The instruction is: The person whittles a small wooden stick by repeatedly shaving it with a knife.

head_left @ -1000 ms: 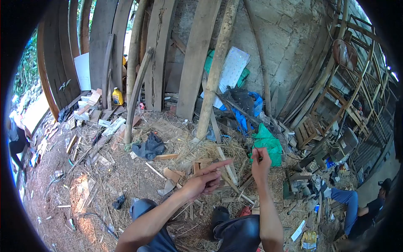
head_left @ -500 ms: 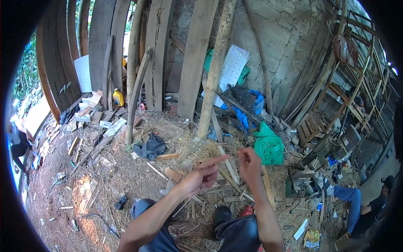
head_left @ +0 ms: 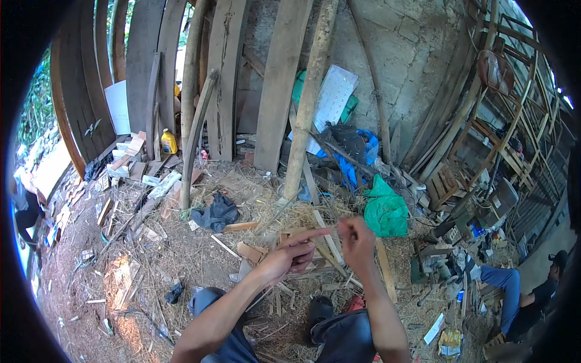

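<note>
My left hand [head_left: 292, 257] is held out over the floor. Its index finger stretches to the right while the other fingers curl loosely; nothing shows in it. Close to that fingertip is my right hand [head_left: 358, 241], its fingers bent and pinched together. Whether something small sits in the pinch, or whether the two hands touch, I cannot make out. Under the hands lie wooden offcuts [head_left: 330, 245] and dry straw. My knees and a dark boot [head_left: 319, 310] show below, with a red object [head_left: 356, 302] beside the boot.
A green plastic sack [head_left: 386, 209] lies ahead to the right, a dark cloth [head_left: 216, 212] to the left. Wooden poles [head_left: 311, 103] and planks [head_left: 284, 85] lean ahead. A yellow bottle [head_left: 169, 141] stands far left. Another person [head_left: 532, 296] sits at the right among scrap.
My right hand has shifted slightly left and down, closer to my left index fingertip. My left hand keeps nearly the same pose. The view has shifted a little.
</note>
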Motion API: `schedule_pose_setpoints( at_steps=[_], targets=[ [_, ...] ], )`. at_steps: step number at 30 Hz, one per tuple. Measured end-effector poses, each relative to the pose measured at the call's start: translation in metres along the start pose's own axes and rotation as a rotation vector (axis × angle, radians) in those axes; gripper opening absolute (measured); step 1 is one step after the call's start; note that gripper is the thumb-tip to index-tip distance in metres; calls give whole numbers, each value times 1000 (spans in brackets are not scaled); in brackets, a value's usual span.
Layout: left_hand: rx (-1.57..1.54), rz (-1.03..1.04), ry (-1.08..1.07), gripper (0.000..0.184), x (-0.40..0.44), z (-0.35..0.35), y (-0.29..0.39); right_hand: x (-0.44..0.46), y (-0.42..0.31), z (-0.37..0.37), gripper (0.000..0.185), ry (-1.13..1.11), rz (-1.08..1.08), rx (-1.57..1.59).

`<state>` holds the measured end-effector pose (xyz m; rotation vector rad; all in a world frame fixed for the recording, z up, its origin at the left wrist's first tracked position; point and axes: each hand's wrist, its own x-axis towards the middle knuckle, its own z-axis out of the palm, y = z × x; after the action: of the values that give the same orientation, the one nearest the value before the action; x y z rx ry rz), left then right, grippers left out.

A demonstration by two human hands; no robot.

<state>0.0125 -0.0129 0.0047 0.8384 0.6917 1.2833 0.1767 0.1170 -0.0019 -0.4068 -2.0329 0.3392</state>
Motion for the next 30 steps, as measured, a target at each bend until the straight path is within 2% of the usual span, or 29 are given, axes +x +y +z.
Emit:
schedule_pose_setpoints(
  at_steps=[2, 3, 6, 7, 9, 10, 12, 14, 16, 17, 19, 21, 23, 25, 26, 28, 30],
  targets=[
    [12, -37, -91, 46, -3, 3, 1, 3, 30, -14, 10, 36, 359, -109],
    [19, -36, -96, 46, -4, 5, 2, -3, 49, -17, 12, 78, 374, -119],
    [49, 10, -11, 45, -3, 3, 5, -6, 44, -20, 12, 106, 455, -23],
    [49, 41, 11, 45, 0, -2, 2, -4, 32, -19, 12, 97, 450, -20],
    [52, 72, 31, 44, 4, -5, 0, 2, 0, -13, 9, 47, 278, -4],
    [56, 84, 49, 43, 5, -4, -2, 3, -9, -9, 9, 48, 277, -2],
    [63, 96, 68, 41, 5, -3, -3, 6, -19, -2, 8, -23, -62, 14],
    [71, 100, 104, 42, 5, 0, -4, 6, -11, 1, 7, -45, -69, -30],
    [90, 111, 67, 40, 4, -5, -4, 5, 6, -1, 7, 2, 143, -35],
    [105, 127, 35, 39, 3, -6, -3, 4, 17, -5, 7, 5, 141, -36],
    [92, 128, 51, 38, 1, -2, -3, 3, 35, -16, 6, 29, 436, -207],
    [77, 125, 68, 38, 2, -2, -4, 4, 25, -19, 6, 66, 419, -168],
    [225, 176, 192, 35, 4, -5, -7, 5, 8, -19, 7, 88, 396, -129],
    [325, 210, 212, 33, 7, -8, -9, 2, -14, -9, 7, 17, 115, -38],
    [429, 240, 228, 31, 8, -8, -11, 2, -16, -4, 7, 16, 122, -38],
    [485, 293, 243, 30, 10, -6, -16, 5, -18, 1, 7, -76, -52, -68],
    [541, 347, 256, 28, 12, -6, -19, 5, -8, 2, 7, -94, 21, -74]
  ],
)
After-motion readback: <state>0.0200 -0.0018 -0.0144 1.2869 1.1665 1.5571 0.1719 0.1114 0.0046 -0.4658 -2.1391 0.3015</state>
